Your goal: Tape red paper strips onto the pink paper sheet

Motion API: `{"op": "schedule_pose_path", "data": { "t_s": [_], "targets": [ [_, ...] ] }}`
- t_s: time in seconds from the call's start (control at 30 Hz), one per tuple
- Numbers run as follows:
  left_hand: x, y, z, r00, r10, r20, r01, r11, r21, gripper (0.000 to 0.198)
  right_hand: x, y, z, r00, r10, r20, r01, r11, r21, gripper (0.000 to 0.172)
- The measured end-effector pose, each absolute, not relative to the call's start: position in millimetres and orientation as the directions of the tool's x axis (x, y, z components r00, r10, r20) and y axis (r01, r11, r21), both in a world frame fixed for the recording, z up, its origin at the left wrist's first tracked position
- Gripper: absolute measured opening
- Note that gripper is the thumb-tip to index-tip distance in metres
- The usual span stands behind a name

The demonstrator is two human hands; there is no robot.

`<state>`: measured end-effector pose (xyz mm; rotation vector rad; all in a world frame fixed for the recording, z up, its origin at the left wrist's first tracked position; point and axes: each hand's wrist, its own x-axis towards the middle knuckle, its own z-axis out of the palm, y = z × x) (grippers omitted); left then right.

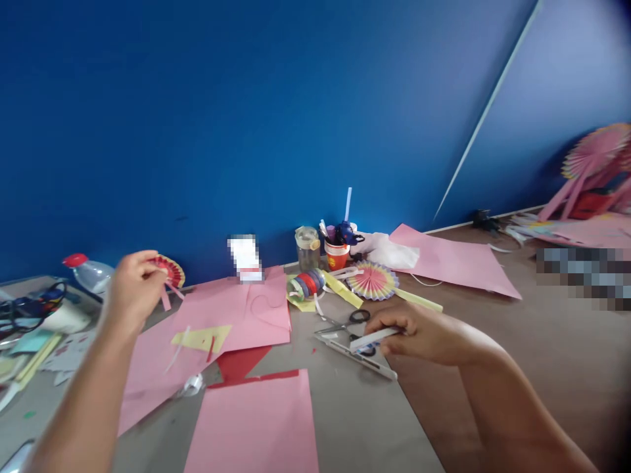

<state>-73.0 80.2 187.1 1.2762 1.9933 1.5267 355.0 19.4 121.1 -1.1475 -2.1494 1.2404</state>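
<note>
My left hand (135, 286) is raised at the left, fingers pinched on a small pleated paper rosette (173, 269) in red and yellow. Pink paper tails hang below it, and my fingers hide part of it. Over the grey board's right side, my right hand (411, 330) is closed around a flat white strip-like piece (371, 339) with some blue on it; its kind is unclear. Directly beneath that hand lie scissors (359, 316) with black handles, partly covered. A white slim cutter (357, 358) rests alongside them. Another pleated rosette (373, 281), pink, yellow and purple, lies behind.
Pink sheets (241, 305) spread across the middle, another pink sheet (256, 427) in front. Rolls of coloured tape (308, 285), a clear jar (307, 248) and a red cup of pens (337, 255) stand by the blue wall (246, 118). A red-capped bottle (91, 272) leans left.
</note>
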Motion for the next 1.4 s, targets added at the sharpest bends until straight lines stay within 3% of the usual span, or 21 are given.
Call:
{"op": "schedule_pose_path", "data": {
  "t_s": [0.07,0.1,0.13,0.23,0.37,0.57,0.7,0.87,1.0,1.4],
  "targets": [
    [-67,51,179,-0.507,0.822,0.260,0.369,-0.066,0.927,0.027,338,22,127,-0.612,0.788,-0.067,0.427,0.258,-0.867,0.021],
    [-58,36,168,-0.397,0.895,0.204,0.188,-0.138,0.972,0.025,327,22,130,-0.629,0.774,-0.063,0.406,0.259,-0.877,0.023],
    [-46,22,153,-0.303,0.943,0.138,0.055,-0.127,0.990,0.027,316,23,132,-0.655,0.754,-0.053,0.386,0.274,-0.881,0.025],
    [-3,-8,101,-0.127,0.989,-0.072,-0.085,0.061,0.994,0.037,280,23,135,-0.688,0.725,0.031,0.339,0.359,-0.870,0.019],
    [28,-17,57,-0.170,0.973,-0.158,-0.224,0.118,0.967,0.033,242,21,119,-0.654,0.747,0.118,0.263,0.371,-0.890,0.031],
    [28,-13,46,-0.270,0.949,-0.161,-0.273,0.085,0.958,0.022,209,18,79,-0.516,0.853,0.079,0.349,0.294,-0.890,0.016],
    [25,-13,40,-0.321,0.932,-0.166,-0.293,0.068,0.954,0.022,193,11,64,-0.446,0.874,0.192,0.364,0.373,-0.853,0.013],
    [24,-14,34,-0.381,0.908,-0.174,-0.313,0.051,0.949,0.021,180,-1,45,-0.374,0.825,0.424,0.375,0.552,-0.745,0.012],
    [26,-15,33,-0.393,0.902,-0.177,-0.315,0.048,0.948,0.017,173,-10,32,-0.361,0.773,0.521,0.418,0.634,-0.650,0.011],
    [31,-20,40,-0.300,0.943,-0.142,-0.319,0.041,0.947,0.012,171,-11,28,-0.342,0.756,0.558,0.467,0.652,-0.598,0.011]
  ]
}}
